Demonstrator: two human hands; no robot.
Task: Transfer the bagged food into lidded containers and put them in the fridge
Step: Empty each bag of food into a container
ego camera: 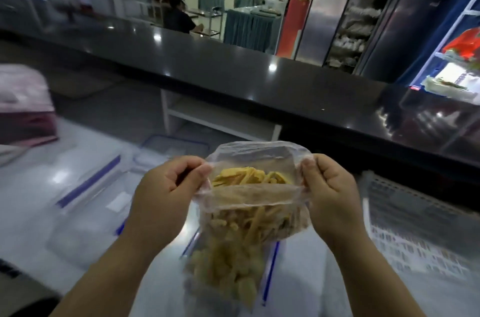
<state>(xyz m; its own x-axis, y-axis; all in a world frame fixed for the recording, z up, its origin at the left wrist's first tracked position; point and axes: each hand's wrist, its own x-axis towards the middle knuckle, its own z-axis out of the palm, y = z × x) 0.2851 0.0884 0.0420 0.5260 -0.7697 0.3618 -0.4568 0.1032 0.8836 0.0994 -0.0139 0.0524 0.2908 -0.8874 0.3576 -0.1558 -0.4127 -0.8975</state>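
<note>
Bag: one thin, crinkled clear plastic bag [253,200] is held up at lower centre, its mouth stretched wide.
Left hand [166,194]: fingers are curled; the bag's left rim is pinched.
Right hand [330,187]: fingers are curled; the right rim is gripped.
Food [249,177]: flat pale-yellow strips and lumpy pieces are seen inside the bag, uncounted.
Container [270,272]: one clear, blue-clipped box is glimpsed under the bag, blurred.
Lid [174,146]: one flat, blue-rimmed rectangle lies just beyond.
Basket [415,226]: one white perforated tray sits right.
Counter [233,70]: glossy, dark, mid-frame.
Fridge [324,23]: steel-fronted, upper right.
</note>
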